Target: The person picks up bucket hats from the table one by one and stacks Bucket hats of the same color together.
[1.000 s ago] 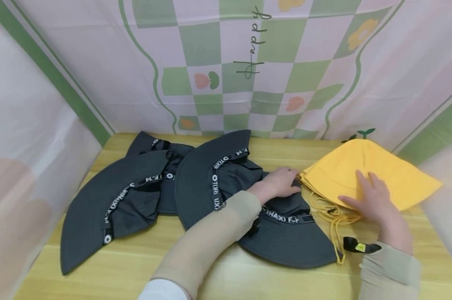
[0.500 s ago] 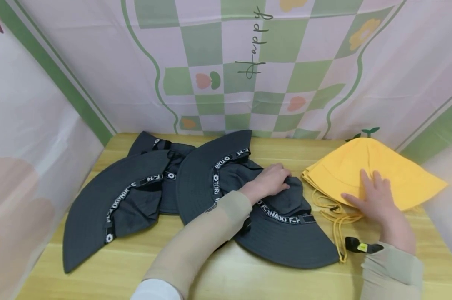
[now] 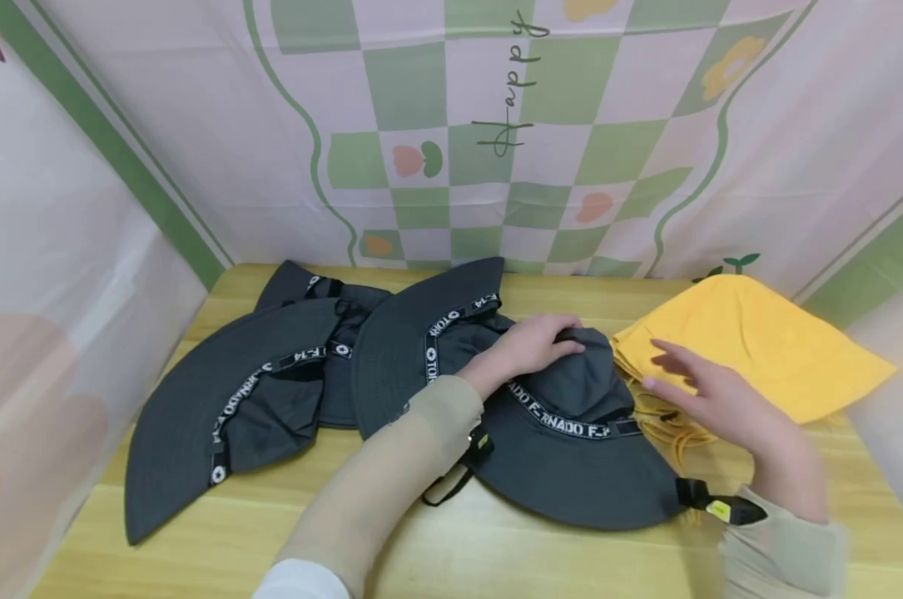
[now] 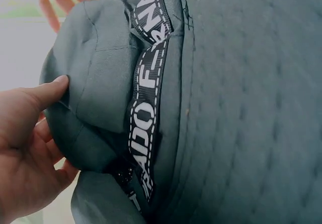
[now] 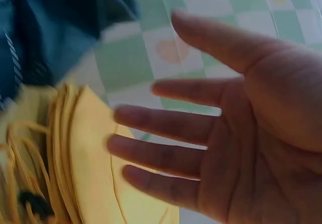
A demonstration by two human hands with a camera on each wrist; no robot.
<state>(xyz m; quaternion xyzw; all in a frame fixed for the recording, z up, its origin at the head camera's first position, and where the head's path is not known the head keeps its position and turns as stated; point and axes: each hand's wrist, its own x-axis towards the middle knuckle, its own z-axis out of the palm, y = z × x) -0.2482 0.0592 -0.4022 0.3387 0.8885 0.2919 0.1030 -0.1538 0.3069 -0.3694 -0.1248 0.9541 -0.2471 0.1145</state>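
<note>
The left hand (image 3: 529, 349) grips the crown of a folded dark grey bucket hat (image 3: 586, 487). In the left wrist view, its thumb lies on the crown (image 4: 103, 58) while the other fingers go behind the fabric. A black ribbon (image 4: 144, 110) with white lettering runs round this hat. The right hand (image 3: 728, 408) holds nothing; its fingers are straight and spread in the right wrist view, palm showing. It hovers beside a stack of folded yellow bucket hats (image 3: 766, 341), whose layered edges (image 5: 65, 148) and yellow cords (image 5: 30, 143) show there.
Another dark hat (image 3: 391, 358) lies just left, partly under the left forearm. Further left are a folded dark hat (image 3: 181, 416) and one behind it (image 3: 275, 287). All rest on a wooden table (image 3: 451, 557) against a checked cloth backdrop (image 3: 481, 91).
The right hand has come off the yellow hats and moved left. The left hand has taken hold of the dark hat's crown, which now sits higher and further right.
</note>
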